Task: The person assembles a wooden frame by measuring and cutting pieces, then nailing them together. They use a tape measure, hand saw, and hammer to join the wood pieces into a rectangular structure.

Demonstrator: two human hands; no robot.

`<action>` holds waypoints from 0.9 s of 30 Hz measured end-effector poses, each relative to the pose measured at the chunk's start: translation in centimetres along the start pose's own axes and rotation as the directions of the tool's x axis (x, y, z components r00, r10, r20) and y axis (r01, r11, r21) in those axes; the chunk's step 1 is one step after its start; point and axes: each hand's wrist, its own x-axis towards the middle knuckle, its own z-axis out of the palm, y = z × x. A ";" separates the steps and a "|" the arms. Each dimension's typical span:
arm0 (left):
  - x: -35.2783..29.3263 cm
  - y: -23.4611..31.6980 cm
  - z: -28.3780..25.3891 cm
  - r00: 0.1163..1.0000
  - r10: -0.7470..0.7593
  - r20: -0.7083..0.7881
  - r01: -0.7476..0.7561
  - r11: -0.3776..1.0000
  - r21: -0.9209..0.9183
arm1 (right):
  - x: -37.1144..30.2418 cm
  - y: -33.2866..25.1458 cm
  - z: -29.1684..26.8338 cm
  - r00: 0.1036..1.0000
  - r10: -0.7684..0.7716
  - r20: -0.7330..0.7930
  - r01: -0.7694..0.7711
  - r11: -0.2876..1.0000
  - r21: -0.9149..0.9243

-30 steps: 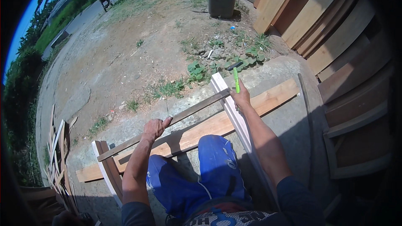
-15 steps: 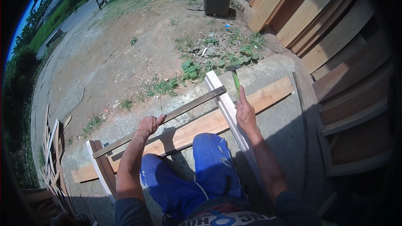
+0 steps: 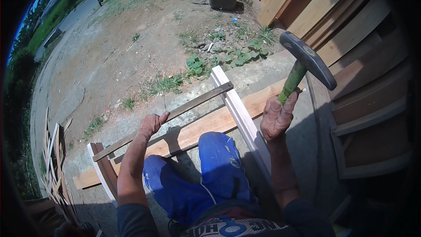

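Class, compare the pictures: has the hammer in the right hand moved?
Yes. The hammer has swung up and rightward, its head now raised well clear of the white frame rail it was near before.

Green-handled hammer [image 3: 305, 64] raised, dark slat [image 3: 175, 115] crosswise
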 end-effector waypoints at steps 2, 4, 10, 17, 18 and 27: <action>0.1 0.4 0.1 1.000 0.013 0.009 -0.013 1.000 -0.005 | -1.5 1.2 1.6 0.992 0.069 0.109 -0.059 0.994 -0.093; 0.7 1.7 -0.4 0.999 0.029 0.035 -0.028 0.999 -0.019 | -3.8 6.5 3.1 0.719 0.445 0.534 -0.236 0.879 -0.415; 0.1 0.4 0.4 1.000 -0.022 0.010 0.023 0.998 -0.054 | -1.5 1.8 1.2 0.865 0.326 0.382 -0.254 0.940 -0.227; 0.1 1.6 -0.4 1.000 0.028 -0.001 -0.028 0.999 -0.022 | 1.5 -0.3 -1.0 0.985 -0.067 -0.159 0.067 0.998 -0.009; 0.3 1.7 -0.7 0.999 0.028 0.025 -0.028 0.999 -0.022 | -0.2 2.2 1.0 0.996 0.085 0.033 -0.081 0.992 -0.100; 0.3 -0.6 -0.4 1.000 0.017 0.003 -0.017 1.000 -0.025 | 4.7 -2.3 -2.4 0.998 -0.025 -0.061 0.028 0.999 0.042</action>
